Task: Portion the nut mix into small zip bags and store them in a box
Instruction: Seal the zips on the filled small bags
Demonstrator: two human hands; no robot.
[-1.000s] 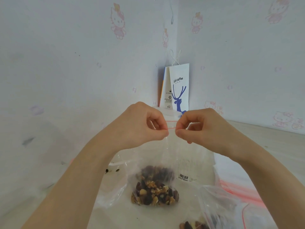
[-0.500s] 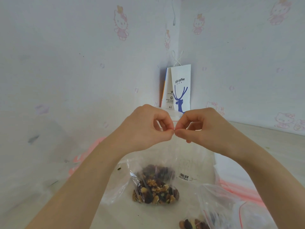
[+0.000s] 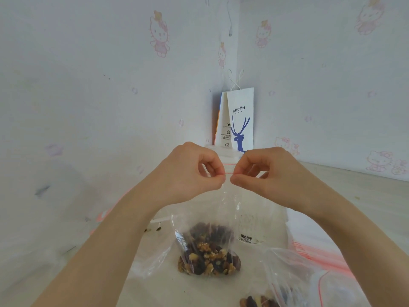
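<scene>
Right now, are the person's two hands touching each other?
Apart. The head view shows a slim gap between the left hand and the right hand, with the red seal line of the zip bag running across it.

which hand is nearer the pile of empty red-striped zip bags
Right. The right hand pinches the nut bag above-left of the pile; the left hand pinches it farther left.

two human arms in shot, left grip [image 3: 190,173] and right grip [image 3: 267,176] bare, left forearm [image 3: 106,240] and right forearm [image 3: 345,222] bare to frame edge, slim wrists, nails too small to read
</scene>
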